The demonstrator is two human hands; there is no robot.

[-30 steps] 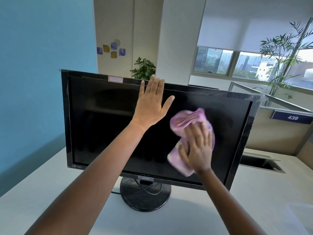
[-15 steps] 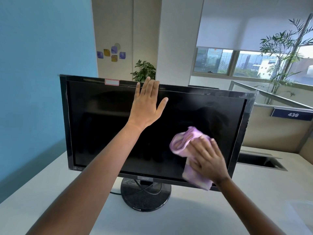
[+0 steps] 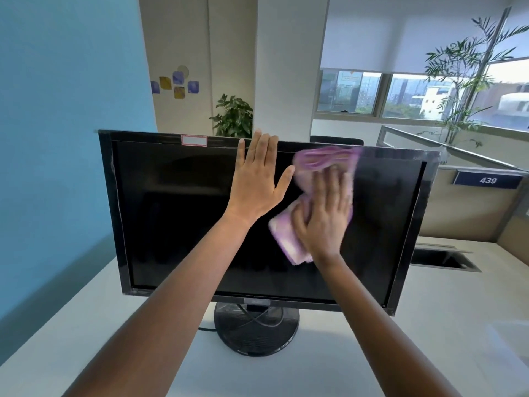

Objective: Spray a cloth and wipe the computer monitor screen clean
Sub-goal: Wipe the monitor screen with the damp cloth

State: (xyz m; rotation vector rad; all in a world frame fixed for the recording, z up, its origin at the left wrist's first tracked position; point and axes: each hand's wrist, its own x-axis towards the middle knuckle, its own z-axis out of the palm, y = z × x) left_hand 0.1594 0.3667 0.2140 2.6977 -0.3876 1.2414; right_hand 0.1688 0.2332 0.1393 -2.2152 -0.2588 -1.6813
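Observation:
A black monitor [image 3: 177, 213] with a dark screen stands on a round base on the white desk. My left hand [image 3: 256, 179] lies flat and open against the upper middle of the screen, fingertips over the top bezel. My right hand [image 3: 325, 216] presses a crumpled pink cloth [image 3: 287, 239] against the screen right of centre. The cloth reaches up to the top bezel and is blurred from motion. No spray bottle is in view.
The white desk [image 3: 429, 339] spreads around the monitor's base [image 3: 256, 330], with a cable behind it. A blue wall stands at left. At right are a cable slot [image 3: 443, 260], a beige partition with a "439" plate [image 3: 488, 180], and plants by the windows.
My right hand with the cloth went down to the screen's lower right, then swept back up toward the top edge near my left hand. My left hand has stayed on the screen.

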